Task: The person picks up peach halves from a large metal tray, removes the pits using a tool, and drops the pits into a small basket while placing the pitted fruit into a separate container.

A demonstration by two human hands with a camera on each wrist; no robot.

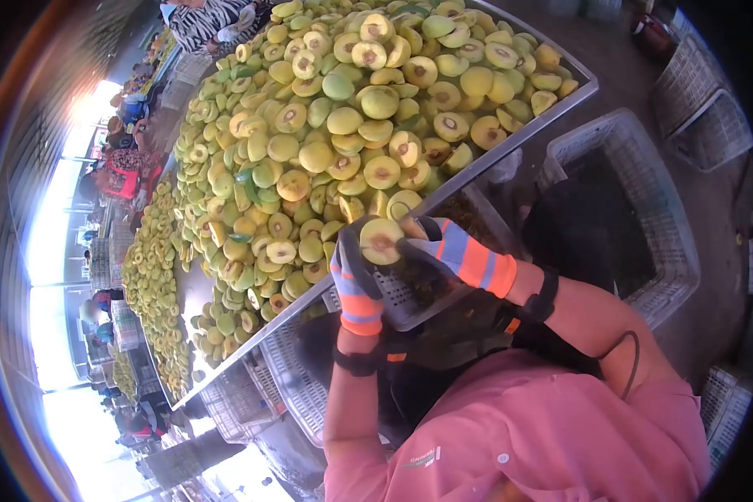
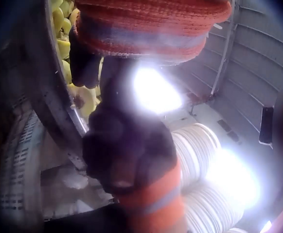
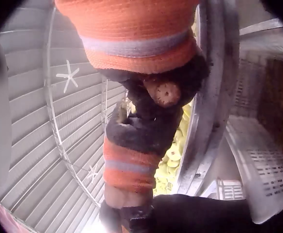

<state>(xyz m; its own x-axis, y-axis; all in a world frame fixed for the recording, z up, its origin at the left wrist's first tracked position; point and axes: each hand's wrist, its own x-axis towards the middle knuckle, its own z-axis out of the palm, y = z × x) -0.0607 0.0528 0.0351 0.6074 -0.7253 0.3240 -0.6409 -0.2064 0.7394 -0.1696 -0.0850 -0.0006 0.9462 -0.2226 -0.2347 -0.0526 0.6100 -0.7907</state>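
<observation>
Both hands wear dark-palmed gloves with orange and grey-blue bands, and they meet just over the near edge of a big tray. My left hand (image 1: 356, 280) holds a yellow-green peach half (image 1: 381, 241), cut face up with a reddish-brown centre. Close against it, my right hand (image 1: 470, 258) grips a tool with a round wooden handle (image 3: 166, 93); its end pokes out of the fist in the right wrist view. The tool's working end is hidden. Beyond the hands lies a heap of peach halves (image 1: 315, 156), many showing brown centres.
The metal-rimmed tray (image 1: 510, 151) runs diagonally across the front. A grey plastic crate (image 1: 673, 259) stands at the right, with more white crates (image 1: 711, 125) behind it. Below the tray is a perforated basket (image 1: 297, 368). Other people (image 1: 125, 176) work along the far left side.
</observation>
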